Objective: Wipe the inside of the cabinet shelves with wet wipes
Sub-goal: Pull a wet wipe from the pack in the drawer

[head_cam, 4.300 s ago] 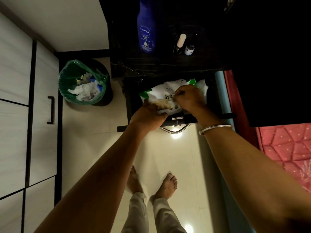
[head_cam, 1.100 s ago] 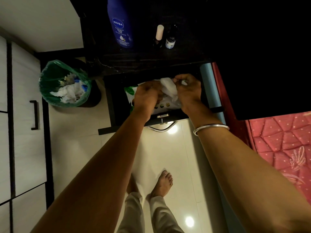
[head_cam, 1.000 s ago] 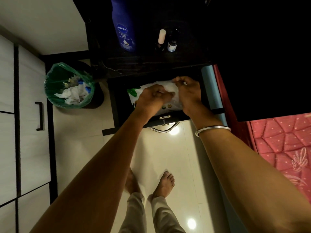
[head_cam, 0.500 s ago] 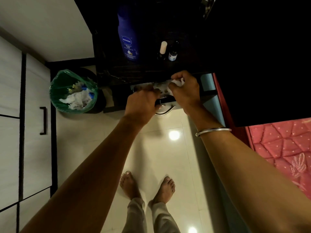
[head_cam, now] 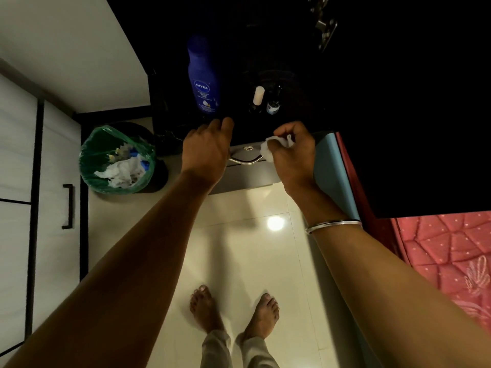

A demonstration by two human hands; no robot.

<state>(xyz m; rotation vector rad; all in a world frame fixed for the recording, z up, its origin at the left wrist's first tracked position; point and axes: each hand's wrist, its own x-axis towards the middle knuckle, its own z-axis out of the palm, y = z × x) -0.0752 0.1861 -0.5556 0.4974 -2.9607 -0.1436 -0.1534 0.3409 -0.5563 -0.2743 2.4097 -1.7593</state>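
My right hand (head_cam: 293,152) is closed around a crumpled white wet wipe (head_cam: 271,147), just in front of the dark cabinet shelf (head_cam: 239,131). My left hand (head_cam: 207,152) hovers flat over the shelf's front edge with fingers loosely spread and nothing in it. Below both hands the grey drawer front (head_cam: 244,176) with its metal handle (head_cam: 244,161) is pushed in, so the wipes pack is hidden. On the shelf stand a blue lotion bottle (head_cam: 202,78), a white tube (head_cam: 258,95) and a small dark bottle (head_cam: 273,103).
A bin lined with a green bag (head_cam: 118,159), holding used wipes, stands on the floor to the left. White wardrobe doors (head_cam: 50,181) run along the left. A pink patterned bed (head_cam: 446,258) lies at the right. My bare feet (head_cam: 233,312) stand on glossy tiles.
The drawer, open with the wipes pack showing, has been pushed in. My right hand came away holding a wipe; my left hand let go of the pack and rose to the shelf edge.
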